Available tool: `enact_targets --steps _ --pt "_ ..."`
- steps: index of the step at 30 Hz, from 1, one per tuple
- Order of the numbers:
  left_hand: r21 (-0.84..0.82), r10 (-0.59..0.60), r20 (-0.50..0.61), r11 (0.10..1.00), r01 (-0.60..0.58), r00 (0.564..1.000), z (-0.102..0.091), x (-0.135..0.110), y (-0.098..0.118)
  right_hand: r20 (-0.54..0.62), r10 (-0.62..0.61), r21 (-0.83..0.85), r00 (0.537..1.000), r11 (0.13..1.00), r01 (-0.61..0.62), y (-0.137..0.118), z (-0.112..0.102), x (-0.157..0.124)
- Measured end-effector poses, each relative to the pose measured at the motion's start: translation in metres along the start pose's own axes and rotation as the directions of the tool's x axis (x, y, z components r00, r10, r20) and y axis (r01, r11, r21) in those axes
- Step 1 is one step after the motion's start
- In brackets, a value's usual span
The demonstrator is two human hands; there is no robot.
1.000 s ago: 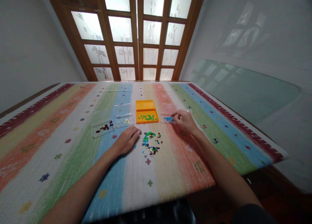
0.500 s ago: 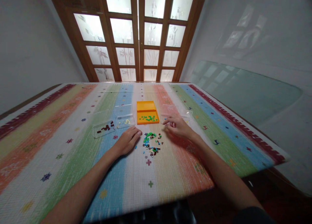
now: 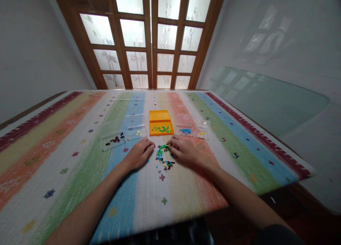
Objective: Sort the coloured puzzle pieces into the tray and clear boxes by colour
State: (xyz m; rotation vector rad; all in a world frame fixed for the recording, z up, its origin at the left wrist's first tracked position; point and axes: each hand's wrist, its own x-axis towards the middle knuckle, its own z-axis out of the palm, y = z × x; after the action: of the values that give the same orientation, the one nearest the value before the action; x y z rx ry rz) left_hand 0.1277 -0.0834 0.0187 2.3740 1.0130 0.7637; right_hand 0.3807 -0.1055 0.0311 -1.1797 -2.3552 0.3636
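On the striped tablecloth lies a loose pile of tiny building bricks (image 3: 160,153), green, blue, brown and cream. My right hand (image 3: 185,150) reaches over the pile's right side, fingers bent together at the green and brown pieces; whatever is between the fingertips is too small to make out. To the left of the pile my left hand (image 3: 140,153) rests on the cloth, its fingers loosely curled together and no piece showing in them. Just behind the pile stands an open orange case (image 3: 161,134) with green bricks (image 3: 163,129) in its front half.
Left of the case are clear boxes holding brown bricks (image 3: 116,139) and cream bricks (image 3: 138,133). Clear boxes on the right hold blue bricks (image 3: 185,131) and yellow bricks (image 3: 201,133). The tablecloth (image 3: 87,166) covers the table; a wall (image 3: 266,92) borders its right side.
My right hand has moved left and towards me, from the clear boxes on the right to the brick pile. The blue bricks now show uncovered. My left hand stays put.
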Motion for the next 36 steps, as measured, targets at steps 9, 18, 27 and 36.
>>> enact_targets --steps 9,18,27,36 --pt "-0.003 0.002 -0.005 1.0 -0.002 1.0 0.0 0.001 0.001 -0.131 -0.037 -0.059 0.991 0.998 0.029 -0.002 0.026 0.005" --pt "0.003 0.008 0.005 1.0 -0.008 1.0 0.0 0.001 0.0 -0.056 -0.034 0.035 0.998 0.999 0.036 -0.001 0.02 0.007" --pt "0.004 0.016 0.009 1.0 -0.016 1.0 -0.001 0.001 0.0 0.09 0.012 0.074 0.996 0.997 -0.019 0.02 -0.028 0.002" --pt "-0.002 0.012 0.001 1.0 -0.012 1.0 0.0 0.0 -0.001 0.299 0.025 0.036 0.954 0.999 -0.038 0.021 -0.038 -0.006"
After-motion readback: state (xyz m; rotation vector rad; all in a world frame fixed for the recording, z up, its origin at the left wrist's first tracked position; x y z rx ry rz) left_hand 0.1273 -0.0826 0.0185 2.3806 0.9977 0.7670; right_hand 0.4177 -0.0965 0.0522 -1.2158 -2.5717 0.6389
